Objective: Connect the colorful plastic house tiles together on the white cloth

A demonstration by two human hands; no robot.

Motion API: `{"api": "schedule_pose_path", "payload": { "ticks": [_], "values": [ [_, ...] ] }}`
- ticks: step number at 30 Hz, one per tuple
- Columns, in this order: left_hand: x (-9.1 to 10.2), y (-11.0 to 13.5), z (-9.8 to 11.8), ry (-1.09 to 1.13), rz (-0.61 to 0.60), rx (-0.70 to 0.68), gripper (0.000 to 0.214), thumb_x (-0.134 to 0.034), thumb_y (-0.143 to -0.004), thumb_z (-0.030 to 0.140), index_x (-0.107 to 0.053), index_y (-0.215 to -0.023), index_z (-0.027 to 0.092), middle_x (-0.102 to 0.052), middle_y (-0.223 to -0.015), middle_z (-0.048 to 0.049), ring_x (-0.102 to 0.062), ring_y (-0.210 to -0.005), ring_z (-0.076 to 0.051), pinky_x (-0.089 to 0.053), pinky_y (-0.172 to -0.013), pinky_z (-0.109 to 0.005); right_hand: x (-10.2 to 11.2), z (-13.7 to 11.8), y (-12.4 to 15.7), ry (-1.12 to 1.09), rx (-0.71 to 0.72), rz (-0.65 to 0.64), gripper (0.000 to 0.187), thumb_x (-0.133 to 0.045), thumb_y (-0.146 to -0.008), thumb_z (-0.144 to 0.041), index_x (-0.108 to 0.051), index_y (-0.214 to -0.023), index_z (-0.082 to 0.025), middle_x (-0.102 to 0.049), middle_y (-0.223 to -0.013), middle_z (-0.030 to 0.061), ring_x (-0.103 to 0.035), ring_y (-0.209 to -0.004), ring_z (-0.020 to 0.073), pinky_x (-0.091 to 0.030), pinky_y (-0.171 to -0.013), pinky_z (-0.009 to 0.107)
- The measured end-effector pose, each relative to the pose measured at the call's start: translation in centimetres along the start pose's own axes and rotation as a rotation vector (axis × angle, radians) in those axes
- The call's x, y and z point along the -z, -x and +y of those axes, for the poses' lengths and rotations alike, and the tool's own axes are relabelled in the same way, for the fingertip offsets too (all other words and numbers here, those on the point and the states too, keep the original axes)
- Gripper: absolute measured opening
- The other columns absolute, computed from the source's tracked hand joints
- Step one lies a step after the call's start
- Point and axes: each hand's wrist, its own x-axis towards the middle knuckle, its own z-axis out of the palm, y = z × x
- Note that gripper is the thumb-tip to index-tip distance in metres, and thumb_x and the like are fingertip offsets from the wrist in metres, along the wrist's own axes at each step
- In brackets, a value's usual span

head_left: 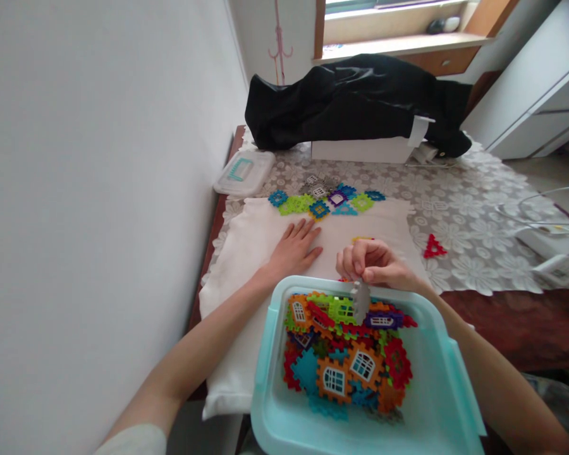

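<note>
Two hands are at work, well apart: the left hand (298, 248) lies flat on the white cloth (232, 309), fingers spread, while the right hand (378, 264) pinches one grey piece (360, 304) between thumb and fingertips, over the far rim of one turquoise tub (264, 379). At least three orange window pieces (349, 392) show in the tub's heap; the rest overlap too much to count. Along the white cloth's far edge lies a cluster of pieces (319, 209), with one purple-framed piece among them; its grey ones run together. One red triangle (435, 254) sits off that cloth's right edge, and one lid (244, 174) near the table's far left corner. One yellow piece (361, 239) is partly hidden behind the right hand. The picture cuts off the tub's near side, and the tub hides part of the near edge of the table (512, 325). A stretch of bare white cloth separates the hands; the wall (123, 189) hems in the left side.
</note>
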Motion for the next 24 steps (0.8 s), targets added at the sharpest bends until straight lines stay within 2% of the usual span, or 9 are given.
{"api": "schedule_pose_path", "payload": {
  "ticks": [2,6,11,13,15,17,19,22,24],
  "values": [
    [0.0,0.0,0.0,0.004,0.006,-0.003,0.06,-0.047,-0.112,0.045,-0.047,-0.166,0.017,-0.03,-0.178,-0.013,-0.022,-0.169,-0.034,-0.02,-0.139,-0.059,0.1,0.1,0.0,-0.014,-0.016,-0.052,0.035,-0.086,-0.087,-0.046,-0.063,-0.078,-0.021,-0.059,-0.07,0.0001,-0.057,-0.072,0.0162,-0.046,-0.068,0.031],
    [-0.1,0.1,-0.1,0.018,0.03,-0.014,0.059,-0.047,-0.112,0.045,-0.048,-0.165,0.019,-0.03,-0.178,-0.0131,-0.023,-0.169,-0.033,-0.021,-0.138,-0.059,0.5,0.0,0.0,0.022,-0.083,-0.075,0.034,-0.087,-0.085,-0.047,-0.066,-0.077,-0.021,-0.062,-0.072,0.0012,-0.059,-0.075,0.0167,-0.048,-0.07,0.03],
    [0.0,0.1,0.0,0.013,0.01,-0.014,0.06,-0.047,-0.112,0.044,-0.046,-0.165,0.018,-0.026,-0.179,-0.0118,-0.023,-0.168,-0.035,-0.021,-0.138,-0.06,0.7,0.1,-0.1,0.051,-0.057,-0.148,0.035,-0.083,-0.088,-0.051,-0.069,-0.074,-0.021,-0.066,-0.077,0.0041,-0.063,-0.079,0.0188,-0.052,-0.073,0.033],
    [0.0,0.1,0.0,0.013,0.004,-0.015,0.061,-0.047,-0.111,0.043,-0.043,-0.167,0.017,-0.023,-0.18,-0.0124,-0.023,-0.168,-0.034,-0.02,-0.139,-0.06,0.7,0.4,-0.1,0.068,-0.013,-0.053,0.037,-0.078,-0.091,-0.053,-0.069,-0.075,-0.021,-0.067,-0.079,0.0052,-0.063,-0.08,0.0199,-0.052,-0.075,0.035],
    [0.0,0.1,0.0,0.027,0.025,-0.01,0.065,-0.05,-0.11,0.042,-0.039,-0.169,0.017,-0.018,-0.181,-0.013,-0.021,-0.169,-0.034,-0.02,-0.139,-0.059,1.0,1.1,-0.3,0.156,0.008,0.149,0.036,-0.076,-0.093,-0.055,-0.07,-0.08,-0.022,-0.068,-0.082,0.0053,-0.064,-0.081,0.0203,-0.053,-0.078,0.036],
    [-0.1,0.1,-0.1,0.05,0.052,-0.004,0.07,-0.052,-0.109,0.042,-0.033,-0.172,0.019,-0.014,-0.182,-0.0132,-0.019,-0.169,-0.034,-0.021,-0.139,-0.058,1.5,1.9,-0.5,0.328,-0.021,0.362,0.033,-0.075,-0.094,-0.054,-0.072,-0.09,-0.022,-0.071,-0.088,0.0053,-0.065,-0.084,0.0201,-0.055,-0.081,0.035],
    [-0.3,0.0,-0.2,0.064,0.057,-0.002,0.072,-0.053,-0.108,0.043,-0.031,-0.173,0.02,-0.014,-0.182,-0.0135,-0.018,-0.17,-0.033,-0.02,-0.139,-0.057,2.2,2.7,-0.8,0.561,-0.055,0.513,0.029,-0.074,-0.094,-0.051,-0.073,-0.1,-0.022,-0.074,-0.097,0.006,-0.067,-0.087,0.0201,-0.056,-0.084,0.036],
    [-0.4,0.0,-0.3,0.07,0.043,-0.003,0.07,-0.052,-0.109,0.045,-0.033,-0.172,0.02,-0.019,-0.181,-0.0141,-0.02,-0.169,-0.033,-0.019,-0.139,-0.058,3.3,3.7,-0.9,0.958,0.006,0.599,0.03,-0.072,-0.094,-0.042,-0.071,-0.117,-0.022,-0.075,-0.122,0.0106,-0.07,-0.112,0.0268,-0.056,-0.105,0.047],
    [-0.5,-0.1,-0.3,0.076,0.044,-0.002,0.07,-0.053,-0.108,0.046,-0.034,-0.171,0.019,-0.023,-0.18,-0.0142,-0.021,-0.169,-0.033,-0.019,-0.139,-0.059,3.7,4.2,-0.8,1.149,0.05,0.581,0.041,-0.071,-0.096,-0.038,-0.066,-0.133,-0.023,-0.067,-0.144,0.0136,-0.061,-0.138,0.0319,-0.047,-0.121,0.057]
  ]
}}
